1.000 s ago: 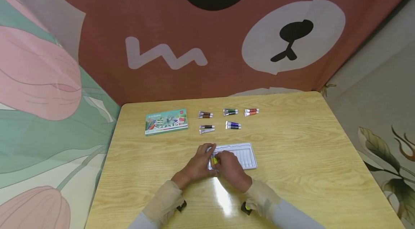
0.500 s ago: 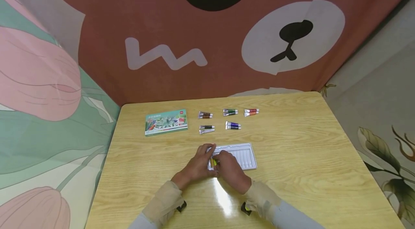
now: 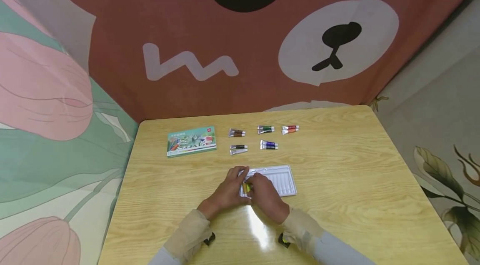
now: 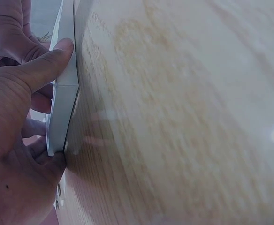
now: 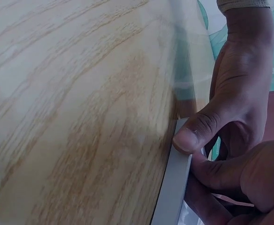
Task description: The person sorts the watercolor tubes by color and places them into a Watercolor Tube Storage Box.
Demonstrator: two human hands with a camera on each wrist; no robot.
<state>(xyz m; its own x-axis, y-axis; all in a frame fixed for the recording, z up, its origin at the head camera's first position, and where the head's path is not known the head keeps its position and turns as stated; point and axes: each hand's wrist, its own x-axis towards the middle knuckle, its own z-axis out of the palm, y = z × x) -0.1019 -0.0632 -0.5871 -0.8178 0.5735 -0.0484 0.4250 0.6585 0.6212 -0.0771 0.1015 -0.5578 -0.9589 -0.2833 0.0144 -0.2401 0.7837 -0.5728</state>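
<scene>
A white plastic paint tray with slots lies on the table. My left hand grips its left end; in the left wrist view the thumb presses the near side of the tray, with fingers at the far side. Yellow-toned paint tubes sit in the leftmost slots. Over them, my right hand reaches into the tray with curled fingers and seems to pinch a bright yellow tube, partly hidden. In the right wrist view the right hand stays close to the left thumb at the tray edge.
Behind the tray lie pairs of paint tubes: brown, green, red and orange, black and silvery white, purple and blue. A teal illustrated paint box lies at the back left. Printed cloth hangs around the table.
My right fingers shift very slightly over the yellow tubes in the tray. The left hand, the tray and the other tubes keep their places.
</scene>
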